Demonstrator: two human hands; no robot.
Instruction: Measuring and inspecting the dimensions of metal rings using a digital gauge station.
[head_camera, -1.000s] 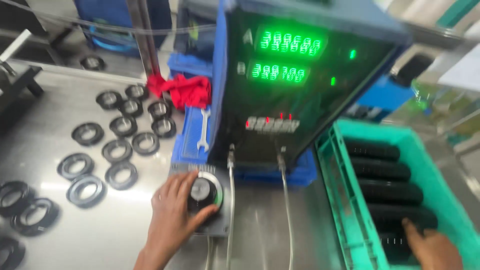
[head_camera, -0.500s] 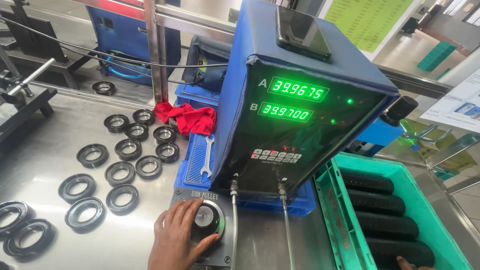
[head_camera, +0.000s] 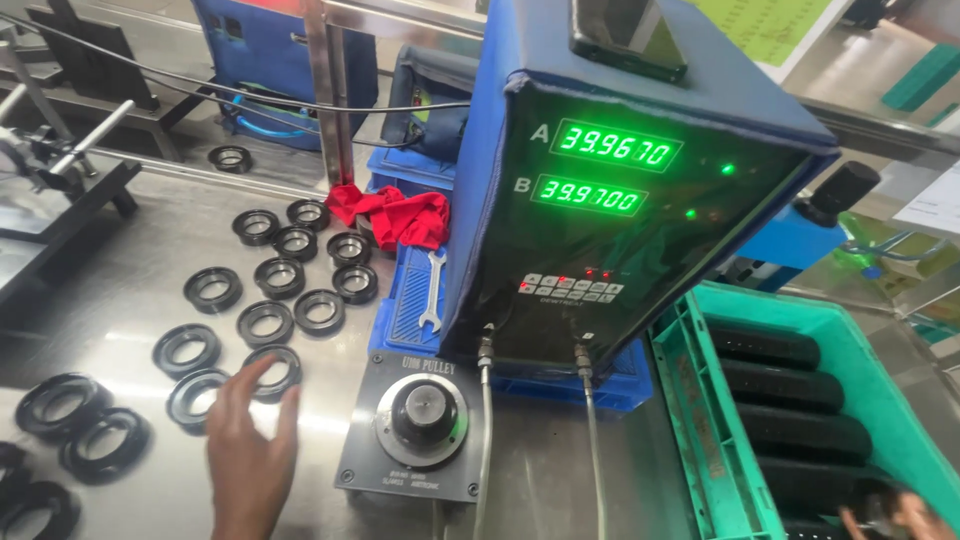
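Black rings (head_camera: 262, 372) by left hand (head_camera: 250, 450), green crate (head_camera: 700, 420) of rolls (head_camera: 790, 385)

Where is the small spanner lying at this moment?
In the head view the spanner lies on the blue crate, just left of the blue display box and below the red cloth, above the round gauge fixture.

Left hand (head_camera: 248, 462) over black rings (head_camera: 272, 372), gauge fixture (head_camera: 417, 424), right hand (head_camera: 900, 515) in green crate (head_camera: 700, 420)

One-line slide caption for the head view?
Left hand reaches toward black rings beside a gauge fixture; right hand in a green crate.
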